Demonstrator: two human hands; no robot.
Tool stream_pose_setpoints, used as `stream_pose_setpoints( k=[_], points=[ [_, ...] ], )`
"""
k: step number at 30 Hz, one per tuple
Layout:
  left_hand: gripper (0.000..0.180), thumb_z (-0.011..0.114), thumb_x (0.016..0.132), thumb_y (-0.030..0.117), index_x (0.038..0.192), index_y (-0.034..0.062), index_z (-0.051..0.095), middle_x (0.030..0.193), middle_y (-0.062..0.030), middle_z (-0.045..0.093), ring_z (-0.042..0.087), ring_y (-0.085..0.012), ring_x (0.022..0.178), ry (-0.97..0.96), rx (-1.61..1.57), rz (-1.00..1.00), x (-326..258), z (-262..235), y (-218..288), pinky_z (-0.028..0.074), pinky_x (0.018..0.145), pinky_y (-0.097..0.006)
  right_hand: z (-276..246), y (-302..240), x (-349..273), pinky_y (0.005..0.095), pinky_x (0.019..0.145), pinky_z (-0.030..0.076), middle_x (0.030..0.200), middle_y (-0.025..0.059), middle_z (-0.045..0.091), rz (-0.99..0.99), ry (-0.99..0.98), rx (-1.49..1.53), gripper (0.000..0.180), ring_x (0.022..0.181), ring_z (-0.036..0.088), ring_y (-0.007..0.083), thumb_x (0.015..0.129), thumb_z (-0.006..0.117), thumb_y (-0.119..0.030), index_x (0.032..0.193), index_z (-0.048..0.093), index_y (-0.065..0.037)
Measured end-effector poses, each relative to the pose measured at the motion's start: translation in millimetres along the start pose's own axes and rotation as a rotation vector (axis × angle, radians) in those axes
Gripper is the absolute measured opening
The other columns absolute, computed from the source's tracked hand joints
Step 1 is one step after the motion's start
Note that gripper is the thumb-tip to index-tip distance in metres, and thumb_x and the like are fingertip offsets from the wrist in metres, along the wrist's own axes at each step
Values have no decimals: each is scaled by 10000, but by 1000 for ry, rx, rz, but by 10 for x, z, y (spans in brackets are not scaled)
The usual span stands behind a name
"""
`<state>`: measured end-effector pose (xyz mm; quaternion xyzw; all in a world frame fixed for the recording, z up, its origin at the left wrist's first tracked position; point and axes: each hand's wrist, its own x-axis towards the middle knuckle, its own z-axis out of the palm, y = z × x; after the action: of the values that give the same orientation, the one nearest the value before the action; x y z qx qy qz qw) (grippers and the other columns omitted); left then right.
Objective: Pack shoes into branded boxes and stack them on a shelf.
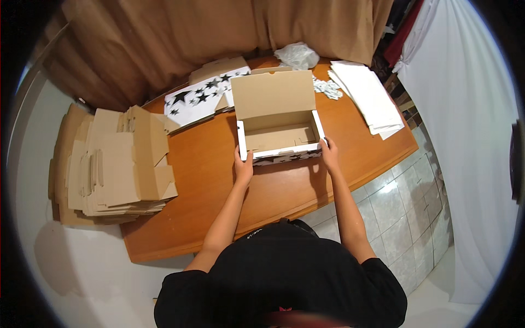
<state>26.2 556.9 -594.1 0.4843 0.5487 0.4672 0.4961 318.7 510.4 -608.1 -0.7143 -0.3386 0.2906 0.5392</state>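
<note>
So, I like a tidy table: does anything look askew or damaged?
Mildly askew: the stack of flattened cardboard at left has uneven edges, and the white sheets at right are fanned, not squared up. No damage or spill stands out.

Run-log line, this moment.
left hand: holds star-print box, near left corner | right hand: near right corner | lid: raised | cardboard stack: left

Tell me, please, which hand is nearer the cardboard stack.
Left: the left hand, right of the cardboard stack, holds the box; the right hand, farther right, holds its right side.
</note>
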Motion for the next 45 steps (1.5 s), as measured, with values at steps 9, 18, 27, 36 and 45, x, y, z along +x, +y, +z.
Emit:
stream_pose_setpoints(
  k=[9, 18, 27, 36, 45],
  points=[
    [578, 574, 866, 289, 1302, 13, 313, 1245, -203, 457, 445, -290, 1149, 58, 61, 27, 62, 1048, 35, 343, 960, -359, -1085, -6, 936, 357, 785, 468, 1054, 182, 558, -100, 65, -53, 385, 946, 565, 259, 823, 614, -225, 1114, 528, 12],
    [449, 601, 792, 234, 1188, 84, 450, 1317, -143, 376, 232, -329, 1293, 192, 676, 663, -287, 1793, 689, 100, 1028, -546, -1716, 192, 1654, 457, 891, 394, 1236, 189, 398, -179, 300, -981, 575, 1123, 391, 373, 681, 708, -193, 1187, 469, -61],
    [244, 623, 779, 170, 1011, 119, 566, 997, -32, 576, 532, -210, 1010, -347, 842, 639, -254, 2204, 707, 224, 972, -521, -1866, 323, 1793, 442, 768, 400, 864, 94, 564, -455, 286, -1211, 123, 819, 539, 267, 757, 621, -178, 788, 615, -60],
    [194, 616, 764, 74, 945, 134, 583, 892, -30, 595, 581, -231, 840, -402, 758, 691, -214, 2071, 715, 395, 719, -364, -1879, 144, 1908, 451, 806, 394, 772, 80, 558, -587, 450, -1096, 141, 740, 544, 266, 816, 552, -180, 739, 568, -63],
    [193, 646, 758, 99, 941, 96, 585, 872, -77, 623, 609, -279, 814, -671, 648, 442, -437, 1591, 913, 479, 723, -392, -1615, -1326, 1711, 426, 797, 379, 822, 84, 590, -830, 526, -663, 117, 755, 551, 275, 800, 557, -157, 734, 538, -63]
  ],
)
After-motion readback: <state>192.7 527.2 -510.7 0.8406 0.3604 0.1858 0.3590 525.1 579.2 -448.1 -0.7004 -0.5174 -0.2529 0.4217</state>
